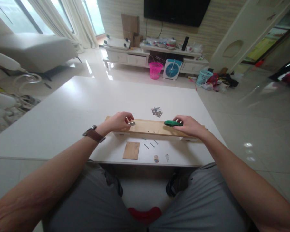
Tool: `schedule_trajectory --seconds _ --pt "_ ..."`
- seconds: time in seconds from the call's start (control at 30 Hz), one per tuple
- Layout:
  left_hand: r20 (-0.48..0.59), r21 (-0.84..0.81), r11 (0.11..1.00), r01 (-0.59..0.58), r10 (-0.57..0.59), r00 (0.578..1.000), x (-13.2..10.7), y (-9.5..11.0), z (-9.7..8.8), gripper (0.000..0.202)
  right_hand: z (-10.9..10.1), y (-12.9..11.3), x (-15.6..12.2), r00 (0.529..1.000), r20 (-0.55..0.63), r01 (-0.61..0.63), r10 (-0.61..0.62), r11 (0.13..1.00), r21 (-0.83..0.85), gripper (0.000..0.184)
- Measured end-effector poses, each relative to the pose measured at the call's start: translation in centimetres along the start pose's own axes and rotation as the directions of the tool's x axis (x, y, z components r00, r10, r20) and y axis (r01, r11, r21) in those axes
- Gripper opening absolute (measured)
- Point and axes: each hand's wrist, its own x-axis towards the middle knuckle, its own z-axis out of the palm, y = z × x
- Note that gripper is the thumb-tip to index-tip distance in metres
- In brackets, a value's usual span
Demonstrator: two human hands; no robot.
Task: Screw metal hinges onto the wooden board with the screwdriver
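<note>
A long wooden board (151, 126) lies across the white table (70, 109), raised on small blocks. My left hand (119, 121), with a brown watch on its wrist, pinches a small metal hinge (131, 123) against the board's left part. My right hand (188, 126) rests on the board's right part, fingers wrapped round a green-handled screwdriver (172, 123) that points left. A pile of metal hinges (157, 111) lies just behind the board. Several loose screws (150, 143) lie in front of it.
A small square wooden piece (131, 150) lies near the table's front edge, with two tiny objects (161, 158) beside it. Beyond the table stand a TV cabinet (135, 56), a pink basket (155, 70) and a small fan (172, 69). A sofa (33, 51) is at the left.
</note>
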Motion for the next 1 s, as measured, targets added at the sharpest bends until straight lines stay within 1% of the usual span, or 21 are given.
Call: schedule_trajectory --seconds 0.13,0.47,0.77,0.87,1.0 --pt "-0.003 0.006 0.999 -0.033 0.033 0.999 0.12 -0.11 0.07 0.028 0.01 -0.03 0.0 1.0 0.002 0.0 0.0 1.0 -0.001 0.021" --pt "0.043 -0.047 0.999 0.025 -0.023 0.999 -0.1 0.28 -0.23 0.036 -0.13 -0.28 -0.09 1.0 0.013 0.006 -0.006 1.0 -0.003 0.021" --pt "0.038 -0.058 0.998 0.002 0.0 0.999 -0.26 0.56 -0.33 0.034 0.02 -0.15 -0.04 1.0 0.015 0.007 -0.007 1.0 -0.011 0.021" --pt "0.053 -0.062 0.998 0.011 -0.008 0.999 -0.23 0.53 -0.31 0.036 0.01 -0.18 -0.05 1.0 0.023 0.008 -0.007 1.0 -0.018 0.021" --pt "0.034 -0.058 0.998 0.016 -0.014 0.999 -0.13 0.42 -0.17 0.032 0.04 -0.17 -0.06 1.0 0.015 0.005 -0.005 1.0 -0.013 0.021"
